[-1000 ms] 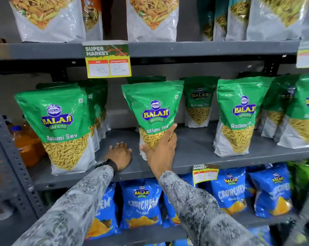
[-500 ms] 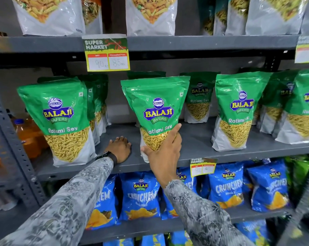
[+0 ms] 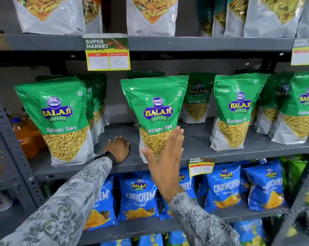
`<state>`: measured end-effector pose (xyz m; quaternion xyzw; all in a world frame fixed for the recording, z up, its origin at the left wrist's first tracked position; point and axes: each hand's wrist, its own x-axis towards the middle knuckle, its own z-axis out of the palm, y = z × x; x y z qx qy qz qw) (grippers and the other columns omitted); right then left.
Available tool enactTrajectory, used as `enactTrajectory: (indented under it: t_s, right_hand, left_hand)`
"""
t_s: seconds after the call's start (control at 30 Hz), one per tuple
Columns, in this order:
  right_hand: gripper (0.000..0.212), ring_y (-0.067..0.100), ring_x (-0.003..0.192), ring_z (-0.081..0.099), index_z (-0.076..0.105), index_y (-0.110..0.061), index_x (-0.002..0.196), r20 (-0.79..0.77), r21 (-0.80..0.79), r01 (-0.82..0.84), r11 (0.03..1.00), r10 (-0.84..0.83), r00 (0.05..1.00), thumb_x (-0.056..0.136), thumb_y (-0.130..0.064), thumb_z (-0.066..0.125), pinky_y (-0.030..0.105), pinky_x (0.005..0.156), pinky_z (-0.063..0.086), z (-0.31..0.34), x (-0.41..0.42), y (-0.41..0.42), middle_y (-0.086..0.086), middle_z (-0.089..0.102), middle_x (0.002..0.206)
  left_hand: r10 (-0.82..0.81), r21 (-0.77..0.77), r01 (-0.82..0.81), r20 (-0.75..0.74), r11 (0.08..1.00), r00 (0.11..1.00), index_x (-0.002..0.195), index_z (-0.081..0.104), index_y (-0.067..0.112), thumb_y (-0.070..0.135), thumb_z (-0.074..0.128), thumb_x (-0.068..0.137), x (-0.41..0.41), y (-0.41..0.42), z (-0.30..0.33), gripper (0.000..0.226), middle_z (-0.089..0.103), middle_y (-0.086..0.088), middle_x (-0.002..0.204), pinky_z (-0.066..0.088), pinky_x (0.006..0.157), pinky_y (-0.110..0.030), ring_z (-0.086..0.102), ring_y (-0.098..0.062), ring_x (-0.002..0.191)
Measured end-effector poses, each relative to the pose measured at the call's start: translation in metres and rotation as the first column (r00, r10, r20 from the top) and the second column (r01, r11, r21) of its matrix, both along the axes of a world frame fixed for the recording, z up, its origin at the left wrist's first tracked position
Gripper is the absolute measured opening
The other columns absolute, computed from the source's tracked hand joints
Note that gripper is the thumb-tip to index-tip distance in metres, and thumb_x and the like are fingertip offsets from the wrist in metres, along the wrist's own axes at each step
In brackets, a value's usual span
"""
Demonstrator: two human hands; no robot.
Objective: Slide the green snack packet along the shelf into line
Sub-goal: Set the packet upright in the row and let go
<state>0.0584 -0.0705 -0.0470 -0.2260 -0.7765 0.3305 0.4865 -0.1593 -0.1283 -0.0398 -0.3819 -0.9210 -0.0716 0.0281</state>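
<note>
Green snack packet [image 3: 156, 110]: stands upright near the front of the middle shelf [image 3: 194, 148], label facing out, in the gap between two other green packets; its top leans slightly to the right.
Right hand [image 3: 165, 157]: flat and open, fingers straight and held together, pointing up; the thumb is spread out to the left. The palm side lies against the packet's lower right front, the thumb against its lower left corner. It covers the packet's bottom right part. Whether it presses or only touches, I cannot tell.
Packet relative to right hand: directly behind and above the hand, with most of the label clear above the fingertips.
Left hand [image 3: 119, 148]: palm down on the bare shelf, fingers loosely curled, holding nothing. It sits just left of the packet, with a narrow strip of shelf between them.
Left wrist: dark band [image 3: 111, 156] at the cuff of a grey patterned sleeve [image 3: 70, 201].
Neighbour on the left [image 3: 60, 119]: same kind of green packet, at the shelf's front, well apart from the task packet, more packets lined up behind it.
Neighbour on the right [image 3: 236, 110]: same kind, upright, set a little further back than the task packet.
Price tag [image 3: 107, 54]: hangs from the shelf above, over the gap to the packet's left.
Lower shelf: blue packets [image 3: 138, 196] in a row, below both arms.
</note>
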Motion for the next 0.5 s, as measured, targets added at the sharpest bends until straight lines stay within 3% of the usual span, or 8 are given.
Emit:
enactTrajectory:
  t_s: [0.13,0.3,0.5]
  right_hand:
    - [0.105,0.025,0.16,-0.014,-0.017,-0.027,0.163,0.044,0.041,0.007,0.999,-0.009,0.999,0.098,-0.047,0.064,0.055,0.128,0.004,0.001,-0.008,-0.002,0.003,-0.023,0.172]
    - [0.096,0.031,0.161,-0.005,-0.003,-0.028,0.165,0.04,0.068,0.04,0.997,-0.043,0.998,0.099,-0.025,0.066,0.057,0.124,0.025,-0.002,-0.018,0.001,0.005,-0.022,0.172]
    - [0.095,0.035,0.16,0.005,0.006,-0.024,0.166,0.047,0.098,0.087,0.991,-0.092,0.995,0.096,-0.025,0.071,0.053,0.125,0.026,-0.001,-0.031,-0.001,0.013,-0.01,0.173]
  left_hand:
    - [0.002,0.003,-0.002,0.001,1.0,1.0,0.147,0.036,0.005,0.034,0.024,0.103,-0.001,0.0,-0.001,0.054,0.03,-0.015,0.161,0.017,0.123,-0.052,0.025,-0.03,0.151]
    - [0.0,0.014,0.0,-0.001,1.0,1.0,0.14,0.043,0.005,0.033,0.024,0.102,-0.004,-0.002,-0.003,0.051,0.039,-0.017,0.155,0.022,0.12,-0.054,0.033,-0.032,0.146]
    - [0.0,0.03,0.0,0.009,1.0,1.0,0.138,0.045,0.006,0.034,0.024,0.102,-0.003,-0.002,-0.002,0.05,0.039,-0.017,0.155,0.021,0.121,-0.053,0.033,-0.032,0.146]
